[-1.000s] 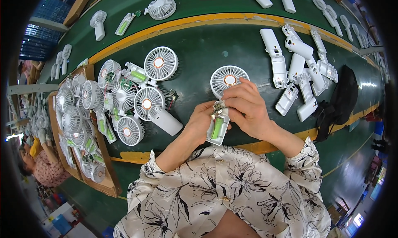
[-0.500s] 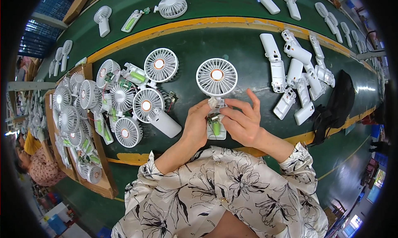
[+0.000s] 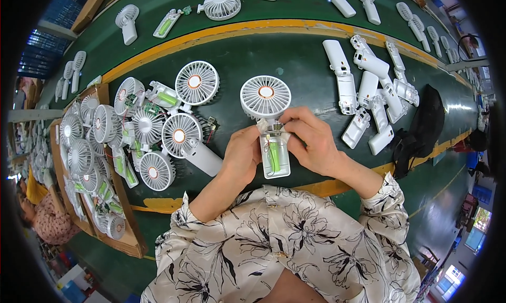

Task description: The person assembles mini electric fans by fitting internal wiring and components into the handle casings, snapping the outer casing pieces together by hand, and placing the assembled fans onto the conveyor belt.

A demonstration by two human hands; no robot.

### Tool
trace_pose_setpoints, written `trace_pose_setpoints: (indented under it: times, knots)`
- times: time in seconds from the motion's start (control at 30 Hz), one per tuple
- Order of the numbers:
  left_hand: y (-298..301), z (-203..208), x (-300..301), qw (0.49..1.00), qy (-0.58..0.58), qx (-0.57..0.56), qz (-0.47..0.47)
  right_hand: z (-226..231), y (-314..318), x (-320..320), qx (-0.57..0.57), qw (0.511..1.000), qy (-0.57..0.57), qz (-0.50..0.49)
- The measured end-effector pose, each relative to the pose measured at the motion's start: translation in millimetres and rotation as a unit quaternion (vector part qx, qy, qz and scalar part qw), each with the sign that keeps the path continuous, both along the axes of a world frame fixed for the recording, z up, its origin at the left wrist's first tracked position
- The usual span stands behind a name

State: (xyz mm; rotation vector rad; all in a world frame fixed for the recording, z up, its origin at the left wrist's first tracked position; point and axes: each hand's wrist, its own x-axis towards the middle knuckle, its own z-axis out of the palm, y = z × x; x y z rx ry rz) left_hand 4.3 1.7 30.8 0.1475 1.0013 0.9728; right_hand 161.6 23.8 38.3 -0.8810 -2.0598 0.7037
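Note:
In front of me lies a white handheld fan, its round head pointing away and its handle open. Inside the handle shell sit a green battery and thin red wires. A small circuit board with a dark display lies at the neck. My left hand grips the left side of the neck, with a whitish scrap at its fingertips. From the right, my right hand pinches the board's edge and handle rim with thumb and forefinger.
Left are loose fan heads with boards and batteries, beside a cardboard box of more fans. White handle shells and a black cloth-like item lie right. Beyond a yellow edge, fans lie on a green belt.
The circuit board has gone from above the battery up to the neck, leaving the battery exposed. My right hand has shifted up beside the neck. Another white handle shows on the belt.

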Motion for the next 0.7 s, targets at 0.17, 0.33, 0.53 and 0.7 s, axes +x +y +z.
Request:
trace_pose_setpoints:
  times: [0.17, 0.33, 0.53, 0.7]
  knots:
    - [-1.7, -4.8, -4.5, 1.0, -0.026, -0.002, 0.003, 3.2, 3.8, 1.7, -0.033, 0.999, -0.021, 0.022]
    - [-2.4, -8.9, -8.5, 0.997, -0.07, 0.017, -0.037, 2.7, 3.9, 2.1, -0.085, 0.996, -0.021, 0.034]
    - [-3.1, -8.1, -11.6, 0.996, -0.076, 0.017, -0.048, 2.9, 4.2, 0.5, -0.105, 0.993, -0.024, 0.039]
    - [-2.6, 0.2, -8.7, 0.998, -0.054, 0.013, -0.036, 2.0, 4.5, 0.3, -0.079, 0.995, -0.04, 0.043]
